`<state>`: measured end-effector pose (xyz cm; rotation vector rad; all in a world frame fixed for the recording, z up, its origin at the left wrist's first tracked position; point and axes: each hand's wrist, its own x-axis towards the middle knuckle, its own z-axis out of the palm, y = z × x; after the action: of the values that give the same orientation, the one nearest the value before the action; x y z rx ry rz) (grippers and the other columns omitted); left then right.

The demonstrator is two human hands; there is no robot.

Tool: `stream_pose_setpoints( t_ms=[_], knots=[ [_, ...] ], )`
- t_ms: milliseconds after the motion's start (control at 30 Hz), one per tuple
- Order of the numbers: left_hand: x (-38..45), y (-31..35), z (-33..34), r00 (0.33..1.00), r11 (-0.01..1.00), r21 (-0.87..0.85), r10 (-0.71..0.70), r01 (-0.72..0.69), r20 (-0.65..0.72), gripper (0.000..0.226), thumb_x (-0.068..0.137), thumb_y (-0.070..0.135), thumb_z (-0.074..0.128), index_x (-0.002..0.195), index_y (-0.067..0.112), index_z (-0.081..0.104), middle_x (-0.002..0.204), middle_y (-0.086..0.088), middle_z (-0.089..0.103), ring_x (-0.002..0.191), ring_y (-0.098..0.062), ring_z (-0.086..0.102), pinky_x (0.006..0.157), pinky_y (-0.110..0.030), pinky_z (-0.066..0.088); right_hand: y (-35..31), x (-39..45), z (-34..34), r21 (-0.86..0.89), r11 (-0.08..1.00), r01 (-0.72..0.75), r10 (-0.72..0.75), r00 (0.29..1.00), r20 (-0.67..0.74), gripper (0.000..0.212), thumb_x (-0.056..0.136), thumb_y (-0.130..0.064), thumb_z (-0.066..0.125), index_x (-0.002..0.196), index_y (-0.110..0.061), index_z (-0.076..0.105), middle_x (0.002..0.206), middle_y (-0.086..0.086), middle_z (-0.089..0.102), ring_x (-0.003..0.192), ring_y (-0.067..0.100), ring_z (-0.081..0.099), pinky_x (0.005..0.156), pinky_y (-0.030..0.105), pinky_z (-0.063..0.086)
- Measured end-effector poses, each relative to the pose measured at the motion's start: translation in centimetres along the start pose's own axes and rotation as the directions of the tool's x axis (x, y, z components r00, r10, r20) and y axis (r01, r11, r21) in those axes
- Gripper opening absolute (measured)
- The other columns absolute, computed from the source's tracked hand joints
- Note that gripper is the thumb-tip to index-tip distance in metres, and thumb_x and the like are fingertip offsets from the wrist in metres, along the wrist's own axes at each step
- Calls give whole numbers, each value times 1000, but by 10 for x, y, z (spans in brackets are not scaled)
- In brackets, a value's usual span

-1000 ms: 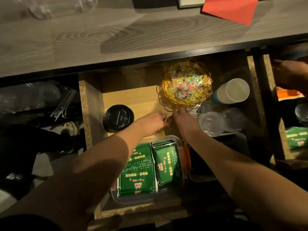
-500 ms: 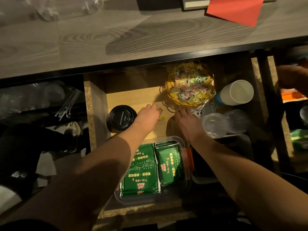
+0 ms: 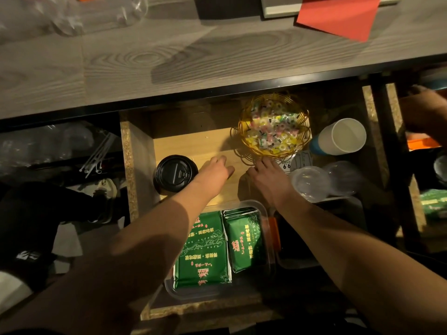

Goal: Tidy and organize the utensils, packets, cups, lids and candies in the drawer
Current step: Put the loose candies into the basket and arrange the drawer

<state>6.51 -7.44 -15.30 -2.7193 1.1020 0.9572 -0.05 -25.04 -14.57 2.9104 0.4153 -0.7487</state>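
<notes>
In the head view, the open drawer (image 3: 137, 165) was seen below the grey counter (image 3: 121, 68). The wire basket (image 3: 244, 151) of wrapped candies (image 3: 272, 131) sat at 1 o'clock from the right hand (image 3: 268, 177), whose extended fingers (image 3: 264, 164) touched its near rim. The left hand (image 3: 215, 171) was laid on the drawer floor, fingers relaxed and nothing grasped, with the black lidded cup (image 3: 175, 174) just beside it at 9 o'clock. Green packets (image 3: 205, 250) in a clear tray (image 3: 263, 209) lay at 6 o'clock. A white paper cup (image 3: 348, 136) lay at 2 o'clock, clear lids (image 3: 310, 182) at 3 o'clock.
</notes>
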Motion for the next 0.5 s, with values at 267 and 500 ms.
stream_pose_setpoints(
  t_ms=[267,500],
  knots=[
    [1,-1,0,987,959,-238,-158,154,4,16,88,2,63,102,10,63,115,-14,51,112,-37,50,94,-42,43,-3,1,-18,181,981,66,-92,986,139,78,77,0,71,142,-22,34,146,14,26,133,32,35,93,45,54],
    [1,-2,2,967,894,-386,-255,228,-17,15,86,-1,61,96,9,61,107,-12,52,102,-34,53,81,-38,43,-4,14,-8,171,976,132,-159,976,151,66,83,-2,68,140,-19,40,137,10,41,128,30,40,90,41,53]
  ],
)
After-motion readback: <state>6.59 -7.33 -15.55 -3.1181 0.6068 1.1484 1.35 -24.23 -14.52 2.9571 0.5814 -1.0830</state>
